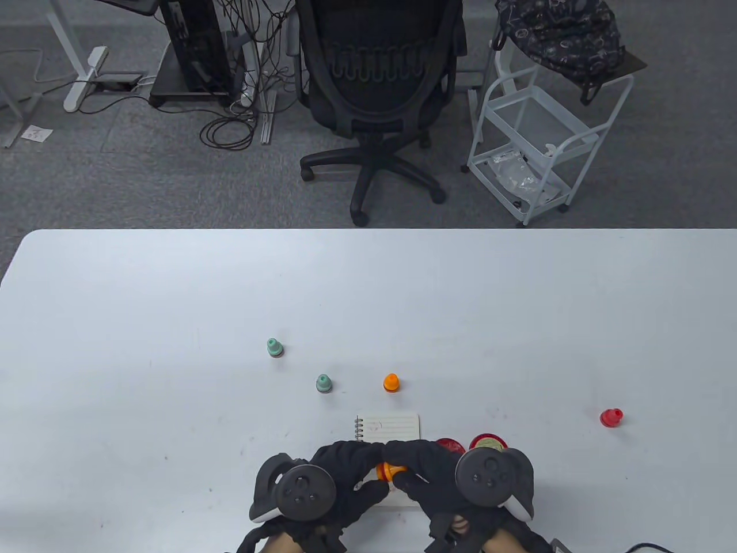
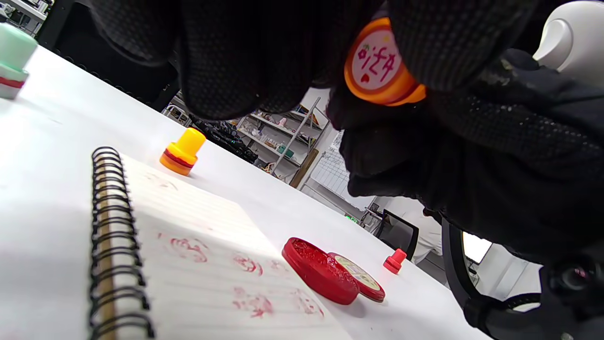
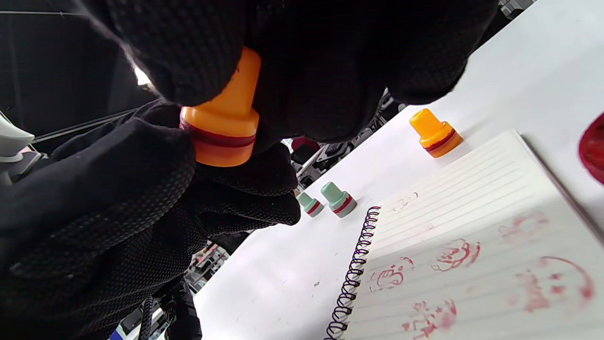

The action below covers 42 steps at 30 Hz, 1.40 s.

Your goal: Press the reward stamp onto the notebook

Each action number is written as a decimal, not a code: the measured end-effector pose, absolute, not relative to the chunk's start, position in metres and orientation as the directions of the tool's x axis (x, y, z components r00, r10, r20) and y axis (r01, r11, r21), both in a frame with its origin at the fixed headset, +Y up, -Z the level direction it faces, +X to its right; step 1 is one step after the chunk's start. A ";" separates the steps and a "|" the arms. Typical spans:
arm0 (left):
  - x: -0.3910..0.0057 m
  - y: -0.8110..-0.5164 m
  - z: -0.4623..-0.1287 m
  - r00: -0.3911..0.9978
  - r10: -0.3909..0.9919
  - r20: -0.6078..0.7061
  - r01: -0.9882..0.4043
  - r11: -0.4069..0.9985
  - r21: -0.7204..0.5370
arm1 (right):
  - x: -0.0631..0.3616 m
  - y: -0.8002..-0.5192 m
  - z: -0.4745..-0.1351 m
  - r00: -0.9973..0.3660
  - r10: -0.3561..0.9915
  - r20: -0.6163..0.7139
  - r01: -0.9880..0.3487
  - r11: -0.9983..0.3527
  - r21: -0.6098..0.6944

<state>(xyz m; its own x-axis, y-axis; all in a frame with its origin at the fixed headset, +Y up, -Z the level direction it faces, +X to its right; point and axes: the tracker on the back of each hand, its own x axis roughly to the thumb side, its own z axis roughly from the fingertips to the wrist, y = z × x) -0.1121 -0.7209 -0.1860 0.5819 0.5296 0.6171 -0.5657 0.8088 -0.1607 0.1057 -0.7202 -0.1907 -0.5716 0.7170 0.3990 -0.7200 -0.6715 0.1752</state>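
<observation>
Both hands hold one orange reward stamp (image 1: 389, 471) just above the near part of the spiral notebook (image 1: 387, 427). My right hand (image 1: 410, 468) grips its handle, as the right wrist view shows (image 3: 222, 118). My left hand (image 1: 366, 483) holds its base. In the left wrist view the stamp's face (image 2: 376, 63), white with red marks, is lifted off the page. The lined page (image 2: 203, 245) carries several red imprints, which also show in the right wrist view (image 3: 472, 255). An open red ink pad (image 1: 488, 442) and its lid (image 1: 450, 444) lie right of the notebook.
Two green stamps (image 1: 274, 347) (image 1: 323, 383) and a second orange stamp (image 1: 391, 382) stand beyond the notebook. A red stamp (image 1: 611, 417) stands far right. An office chair (image 1: 377, 86) and a white cart (image 1: 541, 132) stand beyond the table's far edge.
</observation>
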 end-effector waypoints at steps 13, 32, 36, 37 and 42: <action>-0.114 -0.722 -0.188 0.589 0.525 0.615 -0.556 0.815 -0.163 | 0.111 -0.719 -0.193 -0.552 0.745 0.375 -0.752 -0.639 0.161; -0.147 -0.747 -0.211 0.868 0.182 0.462 -0.116 0.979 -0.167 | 0.119 -0.717 -0.196 -0.553 0.743 0.377 -0.758 -0.636 0.142; -0.147 -0.756 -0.213 0.874 0.099 0.476 0.008 0.976 -0.218 | 0.119 -0.717 -0.195 -0.554 0.743 0.376 -0.757 -0.638 0.146; -0.147 -0.758 -0.213 0.872 0.089 0.481 0.031 0.971 -0.236 | 0.118 -0.718 -0.195 -0.555 0.742 0.376 -0.755 -0.639 0.146; -0.151 -0.760 -0.215 0.885 0.102 0.454 0.025 0.963 -0.267 | 0.118 -0.718 -0.195 -0.556 0.741 0.377 -0.752 -0.641 0.151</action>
